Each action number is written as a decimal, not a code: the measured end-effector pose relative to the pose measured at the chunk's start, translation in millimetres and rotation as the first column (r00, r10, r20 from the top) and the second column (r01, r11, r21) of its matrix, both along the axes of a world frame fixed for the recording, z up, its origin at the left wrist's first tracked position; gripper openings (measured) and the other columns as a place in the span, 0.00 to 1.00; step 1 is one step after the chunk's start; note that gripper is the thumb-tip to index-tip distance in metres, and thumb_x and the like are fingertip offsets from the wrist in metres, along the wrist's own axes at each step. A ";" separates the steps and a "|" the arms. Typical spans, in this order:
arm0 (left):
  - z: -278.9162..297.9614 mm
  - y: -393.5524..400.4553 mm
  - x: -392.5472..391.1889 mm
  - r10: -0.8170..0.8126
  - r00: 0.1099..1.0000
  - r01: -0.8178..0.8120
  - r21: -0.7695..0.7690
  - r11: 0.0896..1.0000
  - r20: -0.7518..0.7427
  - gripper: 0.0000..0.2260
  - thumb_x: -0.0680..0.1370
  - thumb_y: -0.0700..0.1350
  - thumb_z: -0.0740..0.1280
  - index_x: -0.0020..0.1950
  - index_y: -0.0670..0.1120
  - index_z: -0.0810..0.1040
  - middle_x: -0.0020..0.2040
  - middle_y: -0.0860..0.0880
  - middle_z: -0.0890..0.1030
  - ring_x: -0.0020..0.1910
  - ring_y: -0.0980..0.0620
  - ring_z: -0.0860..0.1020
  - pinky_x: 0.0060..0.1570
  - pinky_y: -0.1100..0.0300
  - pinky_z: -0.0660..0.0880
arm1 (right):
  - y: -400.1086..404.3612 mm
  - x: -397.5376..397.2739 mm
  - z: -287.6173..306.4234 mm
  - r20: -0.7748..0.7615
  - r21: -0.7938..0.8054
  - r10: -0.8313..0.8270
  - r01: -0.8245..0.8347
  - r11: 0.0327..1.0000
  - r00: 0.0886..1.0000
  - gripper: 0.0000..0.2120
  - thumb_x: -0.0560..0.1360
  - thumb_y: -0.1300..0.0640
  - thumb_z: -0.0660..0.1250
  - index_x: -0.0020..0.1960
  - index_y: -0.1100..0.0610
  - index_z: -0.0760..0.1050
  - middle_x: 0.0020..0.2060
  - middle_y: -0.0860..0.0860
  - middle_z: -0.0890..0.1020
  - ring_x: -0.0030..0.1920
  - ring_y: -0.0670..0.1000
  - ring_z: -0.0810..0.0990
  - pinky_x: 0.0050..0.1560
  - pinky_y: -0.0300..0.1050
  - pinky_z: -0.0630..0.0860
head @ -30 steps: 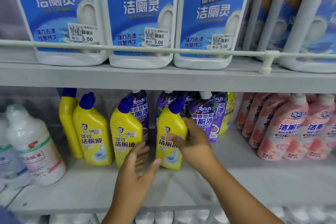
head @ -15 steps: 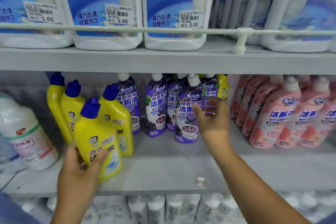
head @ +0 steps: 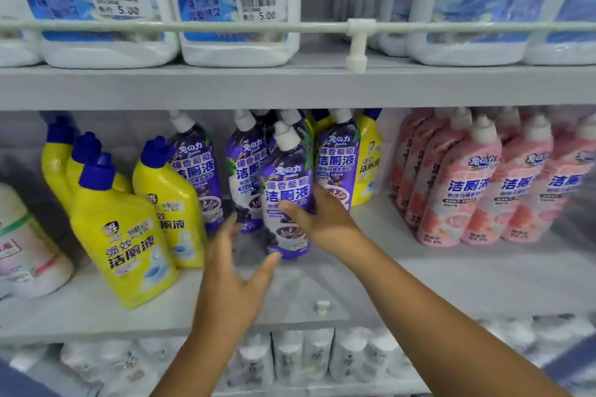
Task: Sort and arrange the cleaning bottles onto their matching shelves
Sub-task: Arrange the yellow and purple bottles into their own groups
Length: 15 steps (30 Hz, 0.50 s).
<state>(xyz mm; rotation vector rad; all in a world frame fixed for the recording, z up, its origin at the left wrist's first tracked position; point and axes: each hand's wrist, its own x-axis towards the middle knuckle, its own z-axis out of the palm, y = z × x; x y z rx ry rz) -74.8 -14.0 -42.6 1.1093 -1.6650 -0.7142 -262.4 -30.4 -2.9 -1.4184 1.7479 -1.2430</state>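
On the middle shelf (head: 451, 287) my right hand (head: 322, 219) grips a purple bottle (head: 287, 177) with a white cap, its thumb across the label. The bottle stands tilted at the front of a group of purple bottles (head: 196, 171). My left hand (head: 235, 271) is open with spread fingers just left of and below that bottle, holding nothing. Several yellow bottles with blue caps stand to the left; the front one (head: 125, 245) leans near the shelf edge. Another yellow bottle (head: 367, 161) sits behind the purple ones.
Pink bottles (head: 464, 190) fill the shelf's right side. A white bottle (head: 22, 245) lies at far left. Large blue-and-white jugs (head: 232, 10) stand on the upper shelf behind a white rail (head: 193, 26). White bottles (head: 290, 361) line the shelf below.
My left hand let go of the front yellow bottle and moved right toward the purple bottles. My right hand closed on a purple bottle and drew it forward.
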 end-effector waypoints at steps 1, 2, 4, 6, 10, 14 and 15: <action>3.6 -7.8 -15.3 -0.052 0.998 0.054 0.064 0.996 -0.043 0.35 0.69 0.58 0.78 0.73 0.58 0.67 0.64 0.62 0.76 0.61 0.66 0.76 0.63 0.53 0.76 | 3.4 -7.1 2.0 0.010 -0.008 0.016 -0.016 1.000 1.000 0.26 0.71 0.35 0.72 0.62 0.49 0.78 0.54 0.44 0.85 0.53 0.43 0.84 0.59 0.47 0.80; 6.2 -18.5 -27.2 -0.061 0.996 0.068 0.088 0.994 -0.072 0.34 0.69 0.56 0.79 0.71 0.59 0.68 0.64 0.63 0.77 0.60 0.66 0.77 0.63 0.52 0.77 | 9.3 -16.6 9.2 0.061 -0.037 -0.010 0.012 0.999 0.998 0.24 0.71 0.32 0.70 0.58 0.48 0.80 0.52 0.47 0.86 0.54 0.48 0.85 0.61 0.53 0.80; 10.1 -37.7 -43.0 -0.055 0.996 0.062 0.111 0.992 -0.073 0.36 0.68 0.59 0.79 0.73 0.57 0.68 0.64 0.57 0.81 0.61 0.58 0.80 0.62 0.48 0.79 | 15.8 -45.2 30.8 0.220 -0.134 -0.183 0.216 0.967 0.958 0.19 0.71 0.33 0.69 0.48 0.48 0.80 0.45 0.52 0.86 0.50 0.57 0.85 0.58 0.59 0.81; 15.1 -50.5 -53.1 -0.062 0.996 0.070 0.136 0.988 -0.065 0.35 0.68 0.60 0.77 0.72 0.55 0.69 0.61 0.55 0.83 0.59 0.55 0.82 0.62 0.48 0.78 | 6.2 -84.7 54.6 0.203 -0.205 -0.335 0.374 0.904 0.920 0.16 0.71 0.38 0.68 0.45 0.52 0.80 0.43 0.53 0.84 0.45 0.58 0.84 0.51 0.55 0.80; 20.8 -51.3 -65.4 -0.035 0.996 0.046 0.130 0.990 -0.081 0.28 0.73 0.43 0.78 0.69 0.50 0.71 0.57 0.53 0.83 0.50 0.57 0.82 0.53 0.59 0.74 | -40.0 -139.9 83.4 -0.182 -0.165 -0.462 0.436 0.885 0.868 0.14 0.77 0.44 0.63 0.45 0.55 0.70 0.41 0.57 0.77 0.42 0.55 0.76 0.37 0.39 0.66; 14.2 -50.7 -66.2 -0.009 0.997 0.017 0.111 0.994 -0.072 0.27 0.72 0.43 0.79 0.67 0.50 0.72 0.55 0.55 0.84 0.52 0.61 0.82 0.52 0.60 0.77 | -64.2 -150.1 74.4 -0.184 -0.024 -0.294 0.295 0.955 0.938 0.12 0.76 0.47 0.69 0.49 0.56 0.77 0.45 0.52 0.83 0.45 0.52 0.81 0.45 0.42 0.78; 14.5 -50.9 -65.7 -0.012 0.997 0.022 0.123 0.992 -0.081 0.28 0.72 0.42 0.79 0.68 0.50 0.72 0.56 0.55 0.84 0.52 0.63 0.82 0.52 0.61 0.77 | -68.0 -153.9 70.3 -0.161 -0.012 -0.290 0.292 0.956 0.944 0.15 0.73 0.44 0.70 0.50 0.55 0.78 0.47 0.52 0.84 0.48 0.54 0.83 0.50 0.48 0.81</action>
